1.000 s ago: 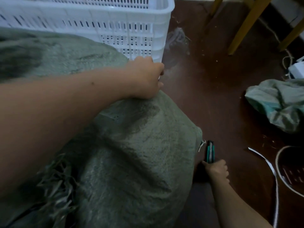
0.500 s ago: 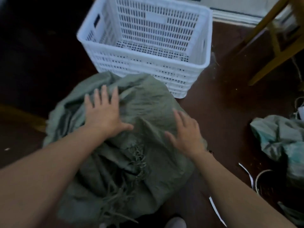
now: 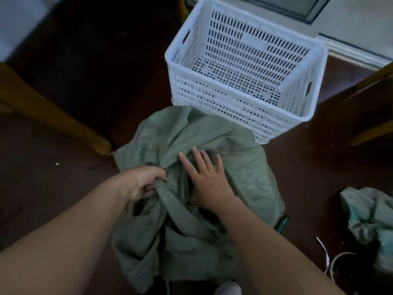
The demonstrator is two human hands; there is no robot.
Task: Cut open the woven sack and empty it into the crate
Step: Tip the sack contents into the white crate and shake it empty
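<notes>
A grey-green woven sack (image 3: 240, 169) lies bulging and crumpled on the dark floor right below me. My left hand (image 3: 144, 182) grips a fold of the sack near its middle, fingers curled into the cloth. My right hand (image 3: 206, 179) lies flat on the sack beside it, fingers straight and spread. The white perforated plastic crate (image 3: 242, 103) stands just beyond the sack, open side up, with nothing visible inside. A dark cutter with green stripes (image 3: 281, 223) lies on the floor at the sack's right edge, apart from both hands.
A second crumpled greenish sack (image 3: 370, 220) lies at the right. A white strap (image 3: 323, 252) and a round dark container (image 3: 344, 271) sit at lower right. Wooden furniture legs (image 3: 53, 116) stand at left and another wooden leg (image 3: 370, 133) at right. A white shoe tip (image 3: 228, 289) shows below.
My left hand went from lying flat on the sack to gripping a fold. My right hand shifted left toward the sack's middle. A second ago it held the cutter, which now lies on the floor.
</notes>
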